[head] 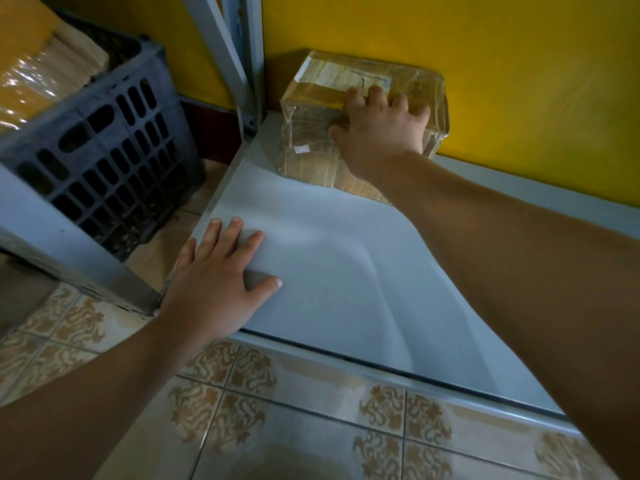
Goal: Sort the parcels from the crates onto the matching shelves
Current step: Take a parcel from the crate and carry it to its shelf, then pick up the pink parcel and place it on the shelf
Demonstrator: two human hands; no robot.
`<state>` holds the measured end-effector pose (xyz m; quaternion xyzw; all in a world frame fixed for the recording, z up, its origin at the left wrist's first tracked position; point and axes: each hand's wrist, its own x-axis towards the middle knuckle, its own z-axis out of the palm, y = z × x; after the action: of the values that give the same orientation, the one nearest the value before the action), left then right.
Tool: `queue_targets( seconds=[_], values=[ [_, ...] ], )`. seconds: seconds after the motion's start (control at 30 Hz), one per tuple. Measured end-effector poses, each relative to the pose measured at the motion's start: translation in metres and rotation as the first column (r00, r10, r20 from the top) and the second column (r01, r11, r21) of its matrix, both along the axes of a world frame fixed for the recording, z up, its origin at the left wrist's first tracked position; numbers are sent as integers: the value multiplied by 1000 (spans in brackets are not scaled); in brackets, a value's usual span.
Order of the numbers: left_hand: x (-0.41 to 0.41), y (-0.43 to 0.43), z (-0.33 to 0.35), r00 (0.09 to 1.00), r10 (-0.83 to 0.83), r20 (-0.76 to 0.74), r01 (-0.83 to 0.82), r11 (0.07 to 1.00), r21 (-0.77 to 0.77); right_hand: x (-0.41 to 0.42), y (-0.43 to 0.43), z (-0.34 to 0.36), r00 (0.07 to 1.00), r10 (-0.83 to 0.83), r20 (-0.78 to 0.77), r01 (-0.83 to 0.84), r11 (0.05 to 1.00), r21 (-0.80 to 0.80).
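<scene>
- Yellow wall (485,64) closes the far side of what we see, and a tiled floor (311,427) with brown ornament runs along the near side.
- Between them lies a low pale grey shelf (329,271), its back edge against the wall. A grey upright post (242,64) rises at its far left corner.
- On the left, standing on the floor beside the shelf, we see a dark slotted plastic crate (114,157).
- Inside the crate lie wrapped packages (45,71), brown and yellow under glossy film. They fill it up to the rim, and we cannot count them.
- One brown parcel (311,133), a box wrapped in clear film, sits on the shelf in the far left corner, close to the post and against the wall.
- As far as we can judge, the parcel's long axis runs left to right along the wall. Its top face points up and carries a pale label.
- Our right hand (384,123) grips the parcel at its near top edge, with the fingers curled over the top face and the thumb on the near side.
- Our left hand (214,275) rests flat on the near left part of the shelf, with straight, spread fingers holding nothing. It is well apart from the parcel.
</scene>
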<state>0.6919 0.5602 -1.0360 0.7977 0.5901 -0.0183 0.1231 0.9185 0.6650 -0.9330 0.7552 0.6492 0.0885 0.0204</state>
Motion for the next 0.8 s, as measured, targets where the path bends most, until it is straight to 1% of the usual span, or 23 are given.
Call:
queue_targets(
  seconds=[0.17,0.27,0.37,0.47,0.57,0.63,0.73,0.8],
  values=[
    [0,1,2,1000,4,17,-3,1000,-21,1,-2,-1,1000,18,-10,-18,1000,16],
    [0,1,3,1000,10,13,-9,1000,-24,1,-3,9,997,25,-71,-28,998,-49],
    [1,3,5,1000,14,3,-14,999,-52,6,-14,22,988,64,-140,-83,988,-134],
    [1,1,16,1000,13,21,-10,993,-120,13,-41,36,990,61,-130,-81,984,-158],
    [-2,-17,44,992,24,126,1,982,-190,14,-73,48,997,58,-44,-68,958,-278],
    [-8,-39,75,983,11,184,30,975,-221,10,-96,63,999,48,-2,-46,929,-367],
    [-24,-77,134,966,47,253,25,962,-273,-4,-133,99,998,68,0,-61,902,-428],
    [-40,-102,179,962,65,266,24,947,-321,-22,-160,132,996,91,-21,-90,875,-475]
  ],
)
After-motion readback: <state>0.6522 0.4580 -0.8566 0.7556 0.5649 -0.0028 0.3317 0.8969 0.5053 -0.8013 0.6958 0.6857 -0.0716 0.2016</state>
